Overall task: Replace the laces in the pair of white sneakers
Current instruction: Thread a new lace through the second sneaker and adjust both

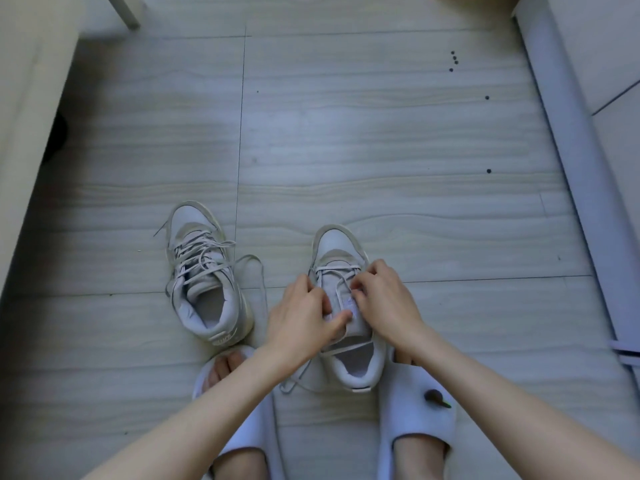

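Fingers of left hand (pixel 301 313) and right hand (pixel 384 299) pinched on lace (pixel 337 282) of lower-middle sneaker (pixel 346 306): best pulled slowly, hole by hole, tongue (pixel 341 308) held flat.

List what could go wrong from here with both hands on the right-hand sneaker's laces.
1. The pale flat lace tail trails loose on the wood-look floor by the white slide sandal; a foot shift could pin or snag it.
2. Left hand and right hand crowd the grey tongue of the white right-hand sneaker, hiding eyelets, so one may get skipped.
3. The white left-hand sneaker has slack lace loops that could tangle.
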`<state>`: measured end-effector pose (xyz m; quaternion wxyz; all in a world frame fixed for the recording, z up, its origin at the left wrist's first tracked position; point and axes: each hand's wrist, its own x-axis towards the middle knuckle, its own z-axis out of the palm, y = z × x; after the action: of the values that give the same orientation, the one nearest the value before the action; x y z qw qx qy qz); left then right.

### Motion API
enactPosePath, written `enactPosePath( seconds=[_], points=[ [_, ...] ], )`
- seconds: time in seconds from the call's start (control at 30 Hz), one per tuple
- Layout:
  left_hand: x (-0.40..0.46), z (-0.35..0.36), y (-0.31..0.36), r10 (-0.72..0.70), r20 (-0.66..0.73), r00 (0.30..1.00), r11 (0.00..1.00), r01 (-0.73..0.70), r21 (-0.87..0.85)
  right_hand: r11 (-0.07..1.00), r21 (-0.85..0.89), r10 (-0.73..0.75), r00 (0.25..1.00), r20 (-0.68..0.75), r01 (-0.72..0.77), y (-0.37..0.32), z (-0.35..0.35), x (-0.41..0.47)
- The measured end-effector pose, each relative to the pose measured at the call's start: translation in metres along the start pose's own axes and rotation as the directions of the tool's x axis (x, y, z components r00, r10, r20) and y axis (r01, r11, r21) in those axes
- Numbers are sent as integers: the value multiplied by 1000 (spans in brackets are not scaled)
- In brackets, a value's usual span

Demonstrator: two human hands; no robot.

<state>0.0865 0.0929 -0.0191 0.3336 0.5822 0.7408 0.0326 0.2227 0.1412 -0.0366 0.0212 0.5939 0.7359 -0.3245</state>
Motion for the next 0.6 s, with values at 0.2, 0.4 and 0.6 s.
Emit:
enactPosePath(
  seconds=[0.2, 0.4, 0.6],
  points=[
    [12, -1, 0, -136, 113, 984, 944, 164, -286, 927, 347, 112, 988, 110, -143, 3, -4, 14],
    [17, -16, -24, -195, 436, 879, 464, 474, -748, 779, 557, 178, 953, 247, -290, 17, -21, 15],
    [20, -11, -32, -198, 443, 874, 343, 485, -804, 297, 871, 239, 913, 330, -392, 25, -36, 12]
  ],
)
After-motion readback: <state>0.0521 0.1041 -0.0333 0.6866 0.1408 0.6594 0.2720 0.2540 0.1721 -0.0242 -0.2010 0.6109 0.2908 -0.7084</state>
